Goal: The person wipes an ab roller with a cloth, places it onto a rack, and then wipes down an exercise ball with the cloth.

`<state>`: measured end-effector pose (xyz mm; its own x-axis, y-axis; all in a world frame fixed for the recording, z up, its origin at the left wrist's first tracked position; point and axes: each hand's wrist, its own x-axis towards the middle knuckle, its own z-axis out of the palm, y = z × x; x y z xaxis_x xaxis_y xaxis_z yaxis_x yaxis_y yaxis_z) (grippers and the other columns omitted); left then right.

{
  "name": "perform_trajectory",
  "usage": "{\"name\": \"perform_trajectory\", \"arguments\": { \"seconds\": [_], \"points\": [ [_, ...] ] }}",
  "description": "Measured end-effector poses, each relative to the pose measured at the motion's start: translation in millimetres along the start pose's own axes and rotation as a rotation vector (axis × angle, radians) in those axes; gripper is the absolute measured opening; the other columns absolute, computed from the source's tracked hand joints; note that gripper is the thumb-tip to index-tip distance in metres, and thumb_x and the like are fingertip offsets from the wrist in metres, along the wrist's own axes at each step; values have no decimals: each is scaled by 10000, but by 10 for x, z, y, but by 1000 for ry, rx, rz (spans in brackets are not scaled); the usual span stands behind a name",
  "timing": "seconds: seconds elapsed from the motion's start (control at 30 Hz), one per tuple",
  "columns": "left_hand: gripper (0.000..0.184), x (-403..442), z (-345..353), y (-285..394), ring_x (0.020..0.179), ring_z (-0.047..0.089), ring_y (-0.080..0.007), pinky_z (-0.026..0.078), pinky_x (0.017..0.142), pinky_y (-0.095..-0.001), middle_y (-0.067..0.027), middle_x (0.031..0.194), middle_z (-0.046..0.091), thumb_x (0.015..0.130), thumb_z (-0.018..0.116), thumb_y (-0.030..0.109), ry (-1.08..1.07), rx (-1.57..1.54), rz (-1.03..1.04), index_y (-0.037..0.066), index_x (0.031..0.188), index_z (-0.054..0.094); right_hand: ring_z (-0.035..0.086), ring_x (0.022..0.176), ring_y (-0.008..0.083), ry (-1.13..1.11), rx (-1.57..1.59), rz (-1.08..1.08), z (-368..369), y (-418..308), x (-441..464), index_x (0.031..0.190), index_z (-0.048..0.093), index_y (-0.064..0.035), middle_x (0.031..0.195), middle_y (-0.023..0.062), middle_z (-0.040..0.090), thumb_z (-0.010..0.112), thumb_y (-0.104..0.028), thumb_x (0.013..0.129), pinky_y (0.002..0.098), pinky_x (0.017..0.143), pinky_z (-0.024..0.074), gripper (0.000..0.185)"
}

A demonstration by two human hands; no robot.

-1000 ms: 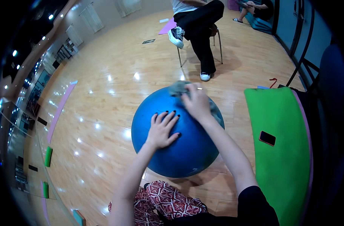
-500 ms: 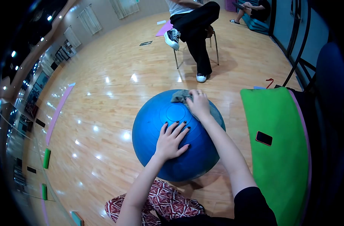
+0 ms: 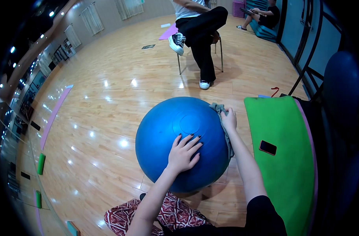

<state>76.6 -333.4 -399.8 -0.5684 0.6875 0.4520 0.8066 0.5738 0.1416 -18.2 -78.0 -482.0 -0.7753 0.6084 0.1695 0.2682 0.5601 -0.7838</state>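
A large blue exercise ball (image 3: pixel 160 137) rests on the wooden floor in front of my knees. Flat on its near upper side lies my left hand (image 3: pixel 183 152), fingers spread, just below the round ring moulded in the ball. At the ball's right side, my right hand (image 3: pixel 230 120) is closed around a grey-green cloth (image 3: pixel 219 108). The cloth hangs down along the ball's surface, partly hidden behind my hand and wrist.
To the right lies a green mat (image 3: pixel 281 177) with a phone (image 3: pixel 268 147) on it. Ahead, a person (image 3: pixel 203 35) sits cross-legged on a chair. Another person (image 3: pixel 268 17) sits at the back right. A pink mat strip (image 3: pixel 55 114) lies left.
My right hand has slid the cloth from the ball's top to its right side. My left hand stays spread on the ball. The camera view has shifted slightly.
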Motion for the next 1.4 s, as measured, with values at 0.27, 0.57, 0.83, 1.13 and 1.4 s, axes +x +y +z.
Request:
{"name": "perform_trajectory", "arguments": {
  "seconds": [0.27,0.57,0.83,1.13,1.4],
  "points": [
    [345,-164,-101,-90,1142,477,-240,271,1018,-485,-25,1196,570,699,575,210,65,-51,-51,156,1033,642,527,935,338,-10,221,-419,-166,-685,-219,942,544,-28,976,166,557,600,-188,781,401,808,430,233],
    [405,-498,-264,-386,1146,465,-242,275,1006,-480,-37,1241,524,702,548,217,49,126,-38,171,1101,595,517,892,291,-281,112,-916,210,-1572,-920,940,564,-110,943,89,536,676,-240,712,388,759,443,285],
    [548,-734,-422,-1187,1142,383,-310,234,1009,-533,-122,1218,435,688,558,321,210,392,-203,108,1187,484,500,902,303,-186,41,-829,392,-1673,-872,994,550,-106,978,111,517,677,-261,713,409,743,436,346],
    [602,-137,-592,-965,1241,306,-316,162,980,-644,-141,1301,398,812,517,434,88,267,-891,89,1290,395,506,884,319,177,-170,-623,470,-1484,-882,1008,548,-112,990,133,511,634,-251,758,420,724,441,299],
    [652,-165,-93,-908,1240,277,-355,186,976,-625,-200,1317,331,788,538,478,173,295,-845,91,1292,391,492,871,303,158,-159,-821,492,-1670,-1116,1014,550,-101,1002,129,504,656,-300,726,400,720,427,366]
  ]
}}
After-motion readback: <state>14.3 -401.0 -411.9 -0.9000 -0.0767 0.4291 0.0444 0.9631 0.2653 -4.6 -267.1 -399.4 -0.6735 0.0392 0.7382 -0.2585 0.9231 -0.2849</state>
